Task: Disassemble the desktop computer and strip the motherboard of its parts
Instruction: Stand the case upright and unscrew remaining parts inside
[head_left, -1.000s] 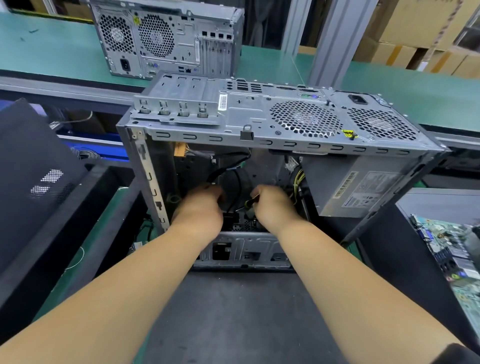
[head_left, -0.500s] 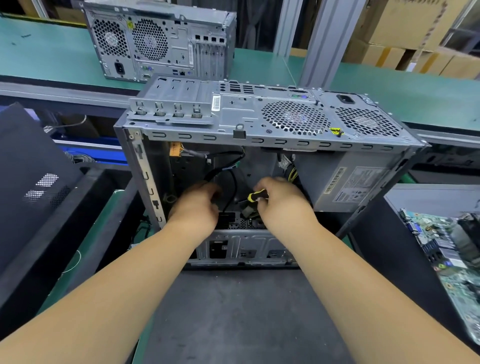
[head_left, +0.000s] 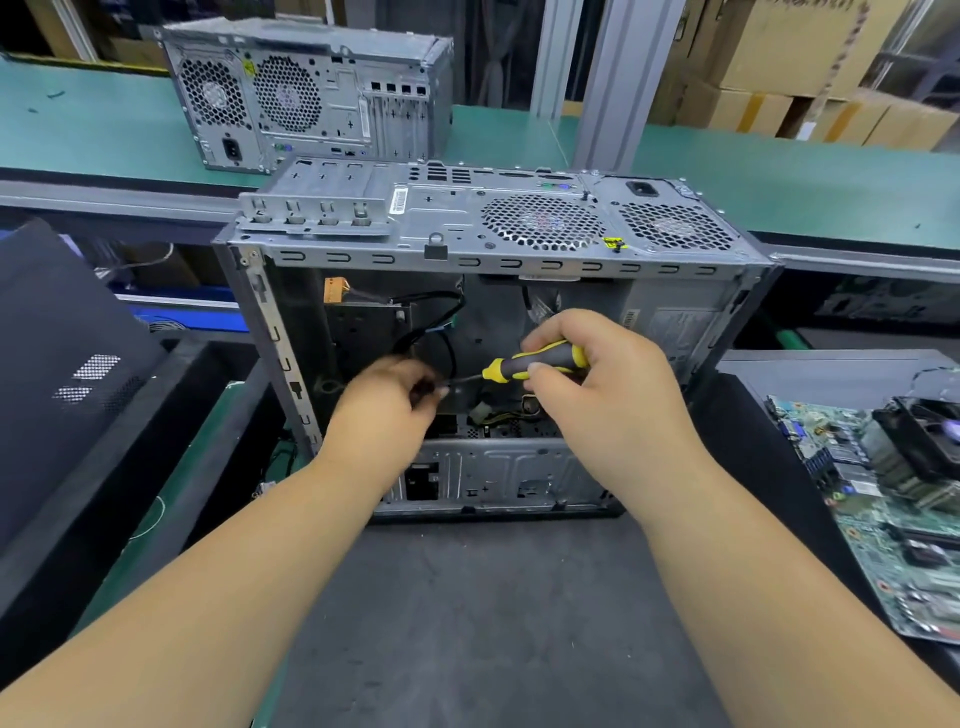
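— Head view: where did the computer case (head_left: 498, 249) sit, and which way did it point?

— It lay at the centre of the frame on the dark surface (head_left: 467, 623), open side facing the camera, its long axis running left to right. The rear panel with the two fan grilles faced upward, and the power supply (head_left: 670, 327) sat inside at the right end.

— And the right hand (head_left: 608, 395)?

— Inside the opening, right of centre. Its fingers (head_left: 550, 332) were curled tightly round the yellow-and-black screwdriver (head_left: 540, 361), whose long axis ran nearly level, with the shaft pointing left toward the other hand.

— The left hand (head_left: 384, 410)?

— Lower left inside the case, fingers bent and closed near the screwdriver's tip and a black cable (head_left: 441, 343). Blur hid whether they pinched anything, so I cannot tell.

— Anything else around?

— A loose motherboard (head_left: 883, 509) with a cooler fan lay at the right edge of the frame, a second closed case (head_left: 306, 93) stood on the green bench at upper left, and a black side panel (head_left: 67, 374) leaned at the left edge.
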